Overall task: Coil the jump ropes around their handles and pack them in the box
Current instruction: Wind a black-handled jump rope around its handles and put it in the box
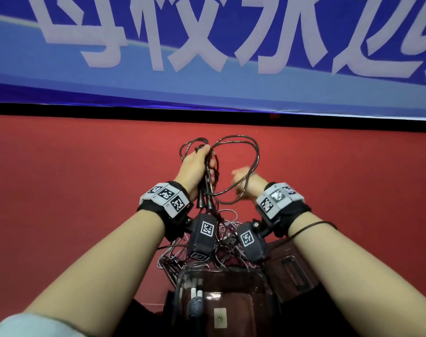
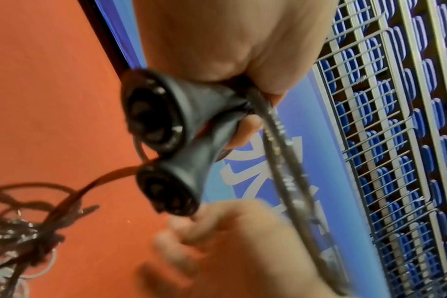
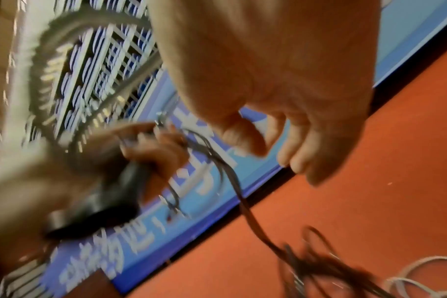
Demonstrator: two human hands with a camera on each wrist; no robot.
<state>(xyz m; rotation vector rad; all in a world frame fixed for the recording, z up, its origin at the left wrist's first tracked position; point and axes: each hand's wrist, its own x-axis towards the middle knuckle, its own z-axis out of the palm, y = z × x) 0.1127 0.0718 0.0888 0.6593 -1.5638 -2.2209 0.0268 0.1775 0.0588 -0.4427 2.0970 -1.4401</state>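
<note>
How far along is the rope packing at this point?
Done: one coiled rope with a pale handle already lies in the clear box. In hand: the left hand grips two black handles while the right hand, blurred, works the black rope. Left: a tangled rope pile on the floor.
</note>
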